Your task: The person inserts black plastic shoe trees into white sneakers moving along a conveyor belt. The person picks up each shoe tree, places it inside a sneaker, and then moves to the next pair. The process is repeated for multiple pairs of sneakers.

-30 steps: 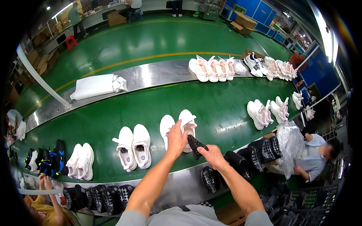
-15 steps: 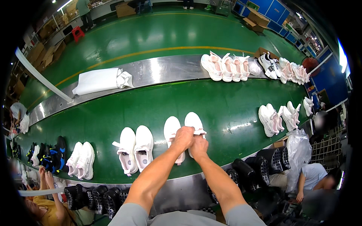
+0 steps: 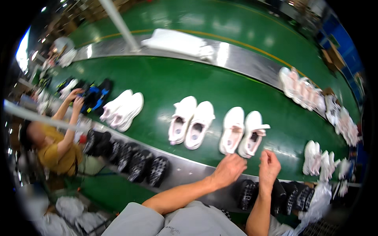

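Note:
A pair of white slip-on style sneakers stands on the green belt in front of me, the left sneaker [image 3: 235, 118] and the right sneaker [image 3: 254, 120] side by side, toes pointing away. The right one's strap sticks out to its right, leaving its opening exposed. My left hand [image 3: 229, 170] is just behind the heels, fingers curled together with nothing visible in them. Closed loosely, my right hand [image 3: 269, 169] hovers to the right of that heel, apart from the shoe. Left of this pair stands another white pair [image 3: 199, 118], straps loose.
Black chunky shoes [image 3: 141, 165] line the metal ledge [image 3: 185, 173] nearest me. White sneakers [image 3: 124, 110] and a co-worker in yellow [image 3: 59, 149] are at left. More pale shoes [image 3: 311, 157] stand at right. A white sheet bundle [image 3: 173, 42] lies on the far metal shelf [image 3: 232, 57].
My view has swung to the left. Both hands have let go of the right sneaker and drawn back toward me, moving apart; its strap now juts out sideways.

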{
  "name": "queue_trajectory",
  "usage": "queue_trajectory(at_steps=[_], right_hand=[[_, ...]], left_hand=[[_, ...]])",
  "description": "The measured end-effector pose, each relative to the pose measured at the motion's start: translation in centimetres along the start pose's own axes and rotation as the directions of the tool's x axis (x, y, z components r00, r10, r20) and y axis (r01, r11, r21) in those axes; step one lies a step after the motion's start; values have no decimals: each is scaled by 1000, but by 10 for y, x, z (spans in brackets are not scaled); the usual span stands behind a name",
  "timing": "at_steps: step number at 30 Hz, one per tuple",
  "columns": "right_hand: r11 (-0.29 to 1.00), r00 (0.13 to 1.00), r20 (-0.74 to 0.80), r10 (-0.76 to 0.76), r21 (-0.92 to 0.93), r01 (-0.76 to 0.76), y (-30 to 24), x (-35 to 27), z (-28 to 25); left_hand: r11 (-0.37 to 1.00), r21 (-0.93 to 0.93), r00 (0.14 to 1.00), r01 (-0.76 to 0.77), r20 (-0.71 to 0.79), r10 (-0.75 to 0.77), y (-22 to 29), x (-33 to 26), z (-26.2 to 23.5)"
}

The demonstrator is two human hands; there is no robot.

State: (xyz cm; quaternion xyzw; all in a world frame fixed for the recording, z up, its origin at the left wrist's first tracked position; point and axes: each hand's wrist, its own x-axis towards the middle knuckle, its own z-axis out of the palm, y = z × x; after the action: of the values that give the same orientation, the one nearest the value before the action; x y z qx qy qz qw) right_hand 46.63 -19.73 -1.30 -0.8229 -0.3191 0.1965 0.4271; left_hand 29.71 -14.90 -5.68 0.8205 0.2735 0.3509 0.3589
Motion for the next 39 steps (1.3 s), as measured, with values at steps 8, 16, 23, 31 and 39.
queue_trajectory(at_steps=[8,16,23,31,39], right_hand=[[999,943,333,9,35,-22,-16,-54,41],[999,858,512,-36,33,22,-43,-87,65],[947,793,609,16,244,-206,-52,-134,84],[170,424,882,207,395,-903,-35,-130,72],[966,721,693,-16,-175,190,-46,-96,25]], left_hand=[[839,509,940,194,-342,-10,23,-163,-176],[396,595,714,700,-604,-354,25,-247,-217],[586,570,763,576,-632,-136,64,-186,-220],[958,-116,889,261,-358,-285,38,-82,-131],[499,-678,757,540,131,-640,-23,-17,-83]])
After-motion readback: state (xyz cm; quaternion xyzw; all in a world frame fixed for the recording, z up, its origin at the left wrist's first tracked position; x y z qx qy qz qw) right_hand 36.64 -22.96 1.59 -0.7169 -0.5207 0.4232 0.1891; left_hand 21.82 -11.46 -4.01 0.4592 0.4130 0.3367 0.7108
